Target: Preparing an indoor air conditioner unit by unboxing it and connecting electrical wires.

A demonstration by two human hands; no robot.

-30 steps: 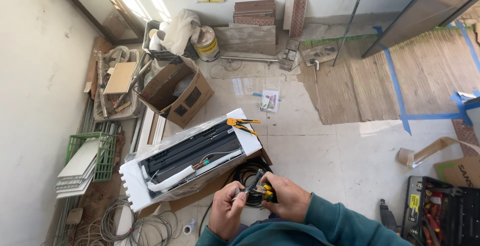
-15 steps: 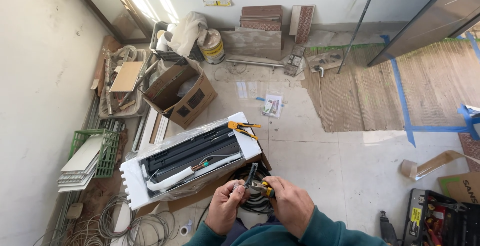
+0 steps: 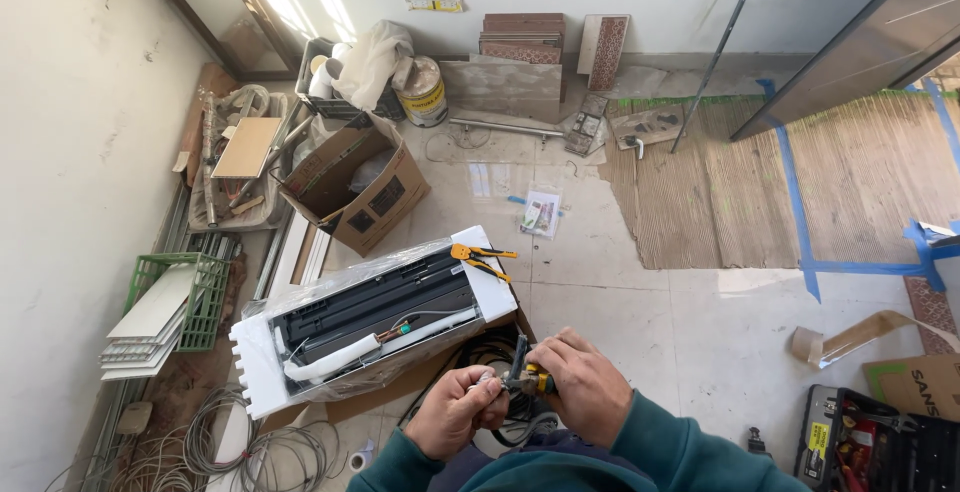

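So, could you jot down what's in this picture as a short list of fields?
place: tiled floor strewn with building materials
left hand: pinches the end of a thin cable
right hand: grips a hand tool with yellow and black handles, its tip at the cable end
in front of the hands: air conditioner unit in clear plastic, lying on cardboard
on the unit: yellow pliers
behind it: open cardboard box, paint bucket
left: green crate, coils of wire
lower right: open toolbox
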